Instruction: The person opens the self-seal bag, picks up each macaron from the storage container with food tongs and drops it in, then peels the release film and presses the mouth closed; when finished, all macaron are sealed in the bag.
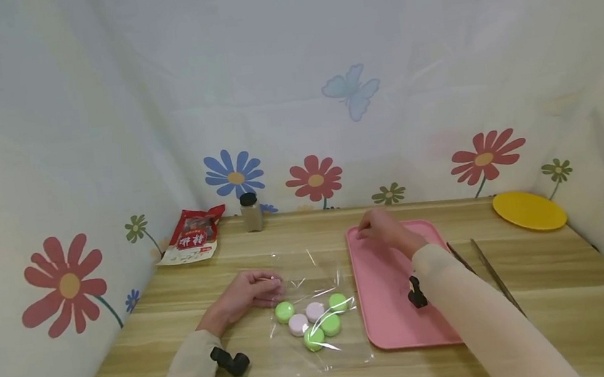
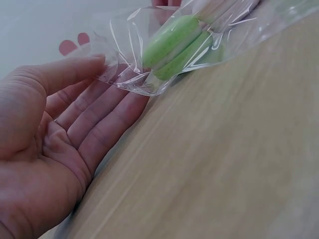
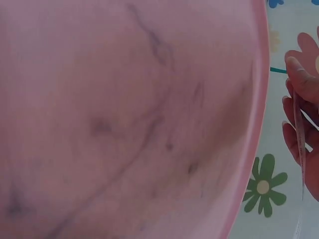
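A clear plastic bag (image 1: 321, 360) lies on the table with several macarons inside, light green ones (image 1: 330, 324) and pale pink ones (image 1: 298, 324). My left hand (image 1: 249, 289) holds the bag's left edge. In the left wrist view, the thumb of the left hand (image 2: 65, 119) meets the film, the fingers lie behind it, and a green macaron (image 2: 177, 45) shows close by. Over the far left part of the pink tray (image 1: 387, 322) is my right hand (image 1: 385, 229). The right wrist view shows that right hand (image 3: 304, 109) pinching a thin clear strip (image 3: 300, 129).
Two long thin sticks, seemingly metal (image 1: 496, 275), lie right of the tray, partly behind my right sleeve. A yellow plate (image 1: 529, 210) sits at the far right. At the back left are a red and white food packet (image 1: 191, 238) and a black-capped jar (image 1: 251, 214).
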`<state>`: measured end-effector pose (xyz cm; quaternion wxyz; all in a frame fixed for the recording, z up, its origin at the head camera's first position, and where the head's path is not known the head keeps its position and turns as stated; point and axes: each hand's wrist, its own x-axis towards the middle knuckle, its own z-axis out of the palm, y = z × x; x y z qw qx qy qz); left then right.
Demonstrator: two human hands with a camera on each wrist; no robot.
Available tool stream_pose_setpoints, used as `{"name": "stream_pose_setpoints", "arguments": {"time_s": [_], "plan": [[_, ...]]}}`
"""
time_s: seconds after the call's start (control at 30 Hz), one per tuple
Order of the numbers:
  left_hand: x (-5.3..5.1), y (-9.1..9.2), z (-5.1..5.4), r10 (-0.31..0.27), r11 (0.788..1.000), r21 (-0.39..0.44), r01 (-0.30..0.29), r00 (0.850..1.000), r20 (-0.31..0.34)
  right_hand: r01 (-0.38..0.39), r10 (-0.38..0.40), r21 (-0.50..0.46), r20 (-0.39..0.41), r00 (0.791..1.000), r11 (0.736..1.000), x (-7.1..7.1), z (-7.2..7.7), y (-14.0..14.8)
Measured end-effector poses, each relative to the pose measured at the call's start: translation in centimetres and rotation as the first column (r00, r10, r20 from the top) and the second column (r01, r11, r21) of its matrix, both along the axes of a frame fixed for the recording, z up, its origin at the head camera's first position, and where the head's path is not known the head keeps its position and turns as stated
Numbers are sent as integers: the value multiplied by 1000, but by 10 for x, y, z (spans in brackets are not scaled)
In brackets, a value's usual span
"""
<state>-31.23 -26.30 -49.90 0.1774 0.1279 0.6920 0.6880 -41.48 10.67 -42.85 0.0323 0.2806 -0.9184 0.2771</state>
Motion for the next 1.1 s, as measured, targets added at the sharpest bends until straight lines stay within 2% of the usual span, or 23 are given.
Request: {"name": "stream_pose_setpoints", "arguments": {"time_s": [0.23, 0.37, 0.47, 0.57, 0.63, 0.7, 0.77, 0.93, 1.03, 1.1], "plan": [[0, 1, 2, 2, 1000, 0, -2, 1000, 5, -21, 22, -18, 50, 999, 1000, 0, -2, -7], [2, 1, 2, 1, 1000, -6, -1, 1000, 11, -2, 16, -117, 119, 993, 993, 3, 0, -3], [2, 0, 1, -1, 1000, 0, 1, 1000, 5, 51, 4, -261, 207, 978, 964, 5, 1, 2], [2, 0, 2, 2, 1000, 11, -2, 1000, 8, 94, -7, -361, 235, 972, 928, 4, 1, 6], [2, 0, 2, 1, 1000, 17, -1, 1000, 11, 116, -22, -387, 241, 970, 915, 4, 2, 8], [3, -1, 3, -1, 1000, 18, 1, 1000, 10, 125, -39, -375, 227, 973, 918, 4, 2, 10], [3, 0, 3, -1, 1000, 17, 1, 1000, 9, 112, -43, -330, 209, 977, 937, 5, 3, 12], [5, 1, 4, 5, 1000, 10, -5, 1000, 5, 24, 5, -202, 140, 990, 979, 8, 3, 14], [5, 1, 4, 7, 1000, 6, -7, 1000, 2, -22, 44, -166, 127, 991, 986, 9, 2, 15], [6, 1, 4, 8, 1000, 4, -8, 1000, 1, -25, 52, -182, 143, 988, 983, 9, 2, 16]]}}
